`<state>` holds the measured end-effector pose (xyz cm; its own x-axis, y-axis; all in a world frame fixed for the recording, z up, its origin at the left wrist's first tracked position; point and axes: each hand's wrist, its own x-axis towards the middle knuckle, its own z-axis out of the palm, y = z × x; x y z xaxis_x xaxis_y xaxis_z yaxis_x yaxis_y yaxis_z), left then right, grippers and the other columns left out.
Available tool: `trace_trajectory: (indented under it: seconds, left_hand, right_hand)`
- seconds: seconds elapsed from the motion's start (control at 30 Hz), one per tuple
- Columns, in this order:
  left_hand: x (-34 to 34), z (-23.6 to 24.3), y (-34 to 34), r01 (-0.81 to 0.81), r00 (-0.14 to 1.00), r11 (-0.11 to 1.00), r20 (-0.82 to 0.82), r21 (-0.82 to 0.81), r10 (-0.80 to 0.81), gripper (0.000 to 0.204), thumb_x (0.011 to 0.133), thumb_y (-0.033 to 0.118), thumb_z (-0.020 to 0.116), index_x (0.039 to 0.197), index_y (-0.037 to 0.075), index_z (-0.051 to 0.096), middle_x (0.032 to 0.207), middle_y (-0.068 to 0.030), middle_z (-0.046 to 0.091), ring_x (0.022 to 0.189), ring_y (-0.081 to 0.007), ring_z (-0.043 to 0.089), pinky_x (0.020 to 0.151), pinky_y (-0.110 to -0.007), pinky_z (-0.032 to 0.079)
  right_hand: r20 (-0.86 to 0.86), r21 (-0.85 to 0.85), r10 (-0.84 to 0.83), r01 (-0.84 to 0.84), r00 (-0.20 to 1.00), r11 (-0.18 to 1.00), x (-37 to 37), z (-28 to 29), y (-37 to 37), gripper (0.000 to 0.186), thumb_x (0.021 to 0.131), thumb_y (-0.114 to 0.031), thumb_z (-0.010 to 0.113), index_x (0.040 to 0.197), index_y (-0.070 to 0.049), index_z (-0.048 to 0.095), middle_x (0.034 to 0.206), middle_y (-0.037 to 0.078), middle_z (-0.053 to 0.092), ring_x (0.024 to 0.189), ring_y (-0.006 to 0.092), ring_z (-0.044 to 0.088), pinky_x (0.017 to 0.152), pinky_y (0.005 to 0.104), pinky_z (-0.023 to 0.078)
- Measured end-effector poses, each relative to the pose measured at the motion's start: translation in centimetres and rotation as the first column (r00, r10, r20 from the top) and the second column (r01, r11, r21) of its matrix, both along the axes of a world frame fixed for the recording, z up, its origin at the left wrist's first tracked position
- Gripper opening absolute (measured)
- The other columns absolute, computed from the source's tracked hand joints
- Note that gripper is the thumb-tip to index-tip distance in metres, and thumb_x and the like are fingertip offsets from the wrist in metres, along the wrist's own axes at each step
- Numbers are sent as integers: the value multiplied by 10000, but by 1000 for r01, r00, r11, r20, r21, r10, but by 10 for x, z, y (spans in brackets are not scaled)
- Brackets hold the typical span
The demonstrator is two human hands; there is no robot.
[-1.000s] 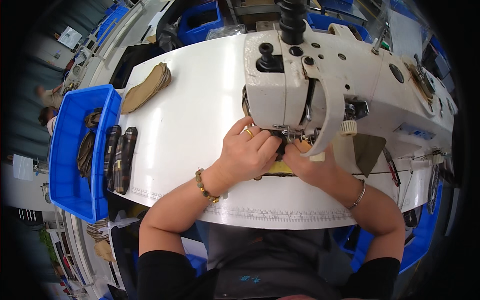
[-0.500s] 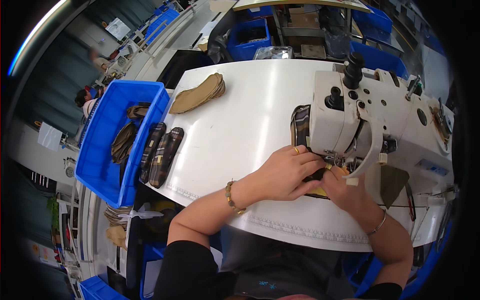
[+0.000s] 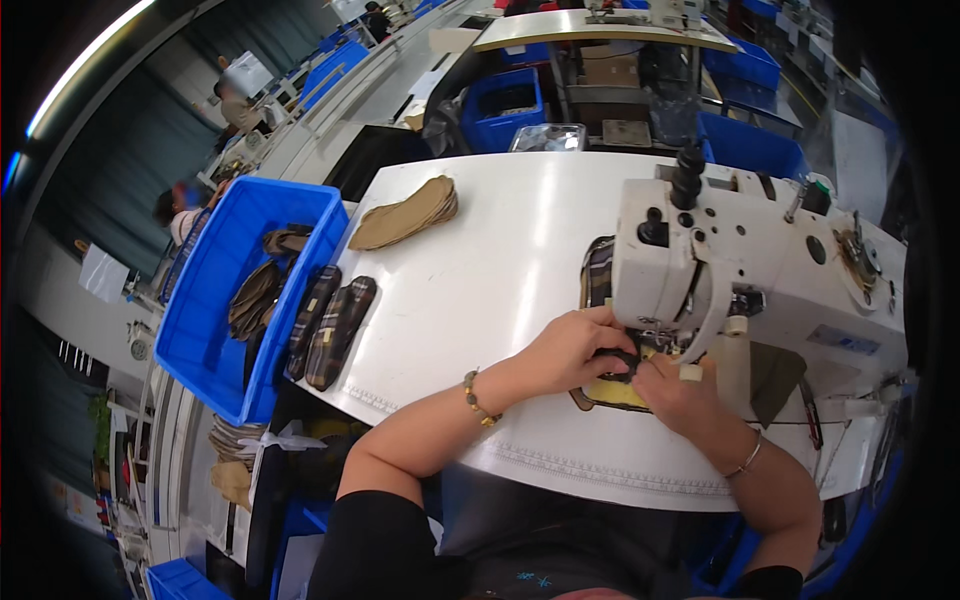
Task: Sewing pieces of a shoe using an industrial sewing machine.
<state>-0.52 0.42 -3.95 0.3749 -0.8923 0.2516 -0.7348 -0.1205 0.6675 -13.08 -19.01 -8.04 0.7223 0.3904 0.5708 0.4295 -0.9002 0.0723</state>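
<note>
Under the needle area of a white sewing machine (image 3: pixel 760 270) lies a workpiece (image 3: pixel 600 270) with plaid fabric, yellow material and dark cloth. My left hand (image 3: pixel 570 350) is closed at its dark part, fingers curled just left of the presser foot. My right hand (image 3: pixel 675 395) is closed on the workpiece just right of and below my left hand, its fingertips partly hidden. At the table's left, two padded plaid pieces (image 3: pixel 335 325) lie side by side, and a stack of khaki cut pieces (image 3: pixel 405 215) lies farther back. A dark olive piece (image 3: pixel 770 380) is right of my hands.
The white table (image 3: pixel 480 230) has a printed ruler along its front. A blue bin (image 3: pixel 190 310) with folded fabric stands at the left, a red-handled tool (image 3: pixel 812 415) at the right. More bins (image 3: pixel 500 110) stand behind. Two co-workers (image 3: pixel 235 110) (image 3: pixel 175 215) are at the upper left.
The view has swung, showing more background and placing the table and machine lower than half a second ago. My left fingers have shifted on the workpiece, exposing more of its yellow part.
</note>
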Motion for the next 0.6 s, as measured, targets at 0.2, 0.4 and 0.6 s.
trace_trajectory:
  seconds: [0.2,0.4,0.6]
  left_hand:
    - [6,3,2,-10,967,989,-251,150,48,189,848,144,755,1026,80,746,963,-96,672,883,-253,662,769,-345,530]
    - [14,-12,1,9,965,999,-263,54,5,190,864,124,743,1036,44,742,909,-97,742,779,-250,699,735,-326,542]
    - [12,-10,0,55,981,998,-190,21,-50,185,849,110,754,1018,34,744,896,-91,737,790,-245,709,724,-324,544]
  right_hand:
    - [29,118,-27,24,999,993,4,-8,4,125,821,-204,735,767,-172,626,629,-69,538,520,127,539,470,302,353]
    - [-137,116,-34,50,990,992,-8,8,8,97,853,-238,722,889,-155,688,615,-56,544,510,161,558,465,328,409]
    - [-244,247,123,-62,962,967,-12,15,5,147,868,-233,676,878,-86,677,511,45,541,425,238,581,423,391,465]
